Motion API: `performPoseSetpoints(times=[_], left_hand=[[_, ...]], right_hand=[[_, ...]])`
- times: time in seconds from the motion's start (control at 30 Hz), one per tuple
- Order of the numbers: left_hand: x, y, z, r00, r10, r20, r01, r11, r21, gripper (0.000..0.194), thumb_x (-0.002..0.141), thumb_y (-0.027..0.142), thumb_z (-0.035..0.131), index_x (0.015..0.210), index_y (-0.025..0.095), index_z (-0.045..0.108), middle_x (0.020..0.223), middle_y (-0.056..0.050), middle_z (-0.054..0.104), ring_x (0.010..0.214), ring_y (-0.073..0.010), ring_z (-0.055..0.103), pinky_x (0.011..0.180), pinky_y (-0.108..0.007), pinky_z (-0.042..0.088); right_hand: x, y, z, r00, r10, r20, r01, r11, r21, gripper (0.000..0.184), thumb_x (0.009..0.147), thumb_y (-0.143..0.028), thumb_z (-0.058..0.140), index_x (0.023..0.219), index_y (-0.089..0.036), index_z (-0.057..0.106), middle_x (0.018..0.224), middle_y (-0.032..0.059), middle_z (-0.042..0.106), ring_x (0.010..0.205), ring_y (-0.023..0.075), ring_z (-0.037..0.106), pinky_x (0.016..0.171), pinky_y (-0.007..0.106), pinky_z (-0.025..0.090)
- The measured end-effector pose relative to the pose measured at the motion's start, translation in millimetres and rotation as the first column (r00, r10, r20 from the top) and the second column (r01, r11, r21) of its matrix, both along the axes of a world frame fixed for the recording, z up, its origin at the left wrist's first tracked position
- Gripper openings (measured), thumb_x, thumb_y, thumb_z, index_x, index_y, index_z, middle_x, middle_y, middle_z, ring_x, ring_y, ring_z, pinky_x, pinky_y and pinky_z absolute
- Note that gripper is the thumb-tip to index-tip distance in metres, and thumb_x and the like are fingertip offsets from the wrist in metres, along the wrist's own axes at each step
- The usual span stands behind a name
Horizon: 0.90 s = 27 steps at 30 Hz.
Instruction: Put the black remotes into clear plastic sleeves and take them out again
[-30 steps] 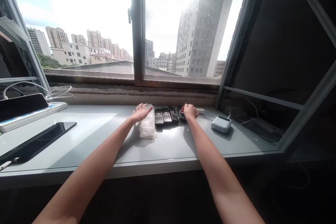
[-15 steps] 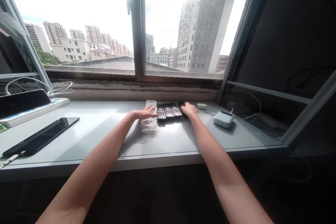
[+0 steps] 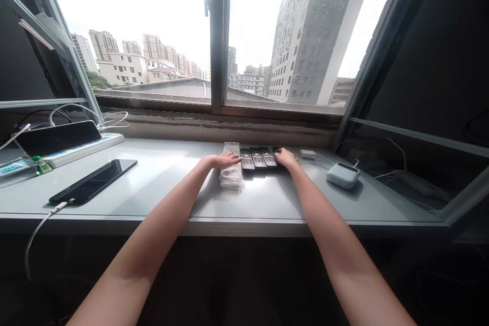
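My left hand [image 3: 228, 159] lies flat, fingers spread, across a stack of clear plastic sleeves [image 3: 232, 179]. Right beside the sleeves, three black remote controls [image 3: 257, 158] with rows of light buttons lie side by side on the desk. My right hand [image 3: 286, 156] is at the right end of this row, its fingers curled over another black remote control [image 3: 275, 150]. Most of that remote is hidden beneath the hand.
On the desk [image 3: 160, 193], a black phone [image 3: 95, 181] with a white cable lies left. Another dark device [image 3: 61, 137] leans by a power strip [image 3: 110, 141]. A pale blue box-like device [image 3: 343, 175] and a small white adapter [image 3: 306, 154] are on the right. A window [image 3: 219, 35] rises behind.
The camera view has turned a little to the left, so everything appears further right. Both hands stay at the same places on the sleeves and the end remote.
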<state>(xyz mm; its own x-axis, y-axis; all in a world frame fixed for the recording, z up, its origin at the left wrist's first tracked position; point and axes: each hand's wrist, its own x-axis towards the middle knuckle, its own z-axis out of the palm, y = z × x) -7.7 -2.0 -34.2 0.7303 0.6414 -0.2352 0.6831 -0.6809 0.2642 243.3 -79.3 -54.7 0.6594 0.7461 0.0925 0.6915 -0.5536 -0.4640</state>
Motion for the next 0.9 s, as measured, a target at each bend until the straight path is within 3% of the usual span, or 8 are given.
performPoseSetpoints(times=[0.13,0.23,0.3,0.4,0.5,0.63,0.9], left_hand=[[1,-4,3.6,0.992,0.020,0.128,-0.011,0.998,-0.067,0.082,0.094,0.065,0.020,0.158,0.014,0.010,0.164,-0.008,0.004,0.150,-0.0240,0.004,0.120,-0.038,0.012],[0,0,5.5,0.951,0.105,0.290,-0.118,0.993,0.025,0.076,0.095,0.061,0.026,0.156,0.017,0.014,0.161,-0.009,0.023,0.149,-0.0251,0.016,0.117,-0.037,0.022],[-3,7,6.1,0.897,0.191,0.399,-0.268,0.952,0.148,0.067,0.097,0.055,0.028,0.153,0.019,0.021,0.152,-0.010,0.042,0.146,-0.0262,0.026,0.114,-0.039,0.027],[-15,18,5.2,0.815,0.327,0.478,-0.489,0.831,0.265,0.055,0.098,0.047,0.028,0.143,0.017,0.036,0.137,-0.012,0.057,0.136,-0.0274,0.040,0.107,-0.039,0.035],[-32,28,0.4,0.805,0.445,0.393,-0.575,0.750,0.329,0.046,0.098,0.038,0.031,0.132,0.013,0.049,0.130,-0.016,0.061,0.126,-0.0295,0.051,0.104,-0.039,0.038],[-49,36,-8.9,0.867,0.472,0.160,-0.498,0.806,0.320,0.043,0.094,0.031,0.034,0.123,0.013,0.061,0.132,-0.017,0.060,0.122,-0.0304,0.055,0.098,-0.037,0.044],[-48,37,-11.1,0.872,0.466,0.148,-0.487,0.801,0.348,0.046,0.093,0.031,0.034,0.125,0.015,0.063,0.131,-0.016,0.061,0.121,-0.0299,0.056,0.096,-0.035,0.046]], right_hand=[[1,0,-0.1,0.999,-0.009,-0.032,0.009,1.000,0.002,0.043,0.093,-0.030,0.045,0.134,-0.019,0.055,0.135,0.0134,0.058,0.132,0.0308,0.047,0.110,0.054,0.031],[2,-3,1.1,0.999,-0.024,-0.037,0.025,1.000,0.012,0.040,0.094,-0.035,0.045,0.129,-0.022,0.059,0.133,0.0120,0.060,0.130,0.0310,0.048,0.110,0.053,0.030],[2,-6,3.2,0.997,-0.065,-0.029,0.066,0.997,0.028,0.040,0.095,-0.037,0.044,0.128,-0.022,0.059,0.132,0.0129,0.060,0.128,0.0311,0.050,0.109,0.052,0.029],[3,-10,7.4,0.988,-0.151,-0.028,0.152,0.987,0.055,0.041,0.097,-0.035,0.038,0.129,-0.020,0.058,0.130,0.0154,0.060,0.123,0.0303,0.053,0.106,0.050,0.032],[4,-13,10.4,0.978,-0.202,-0.046,0.205,0.976,0.073,0.041,0.096,-0.032,0.036,0.128,-0.019,0.060,0.128,0.0165,0.061,0.121,0.0299,0.055,0.104,0.047,0.035],[5,-15,10.5,0.975,-0.211,-0.071,0.216,0.973,0.084,0.041,0.095,-0.028,0.038,0.126,-0.018,0.062,0.126,0.0174,0.062,0.119,0.0307,0.057,0.099,0.045,0.042],[11,-14,9.8,0.981,-0.177,-0.075,0.183,0.979,0.085,0.041,0.092,-0.023,0.041,0.123,-0.013,0.066,0.126,0.0195,0.063,0.117,0.0319,0.059,0.092,0.039,0.048]])
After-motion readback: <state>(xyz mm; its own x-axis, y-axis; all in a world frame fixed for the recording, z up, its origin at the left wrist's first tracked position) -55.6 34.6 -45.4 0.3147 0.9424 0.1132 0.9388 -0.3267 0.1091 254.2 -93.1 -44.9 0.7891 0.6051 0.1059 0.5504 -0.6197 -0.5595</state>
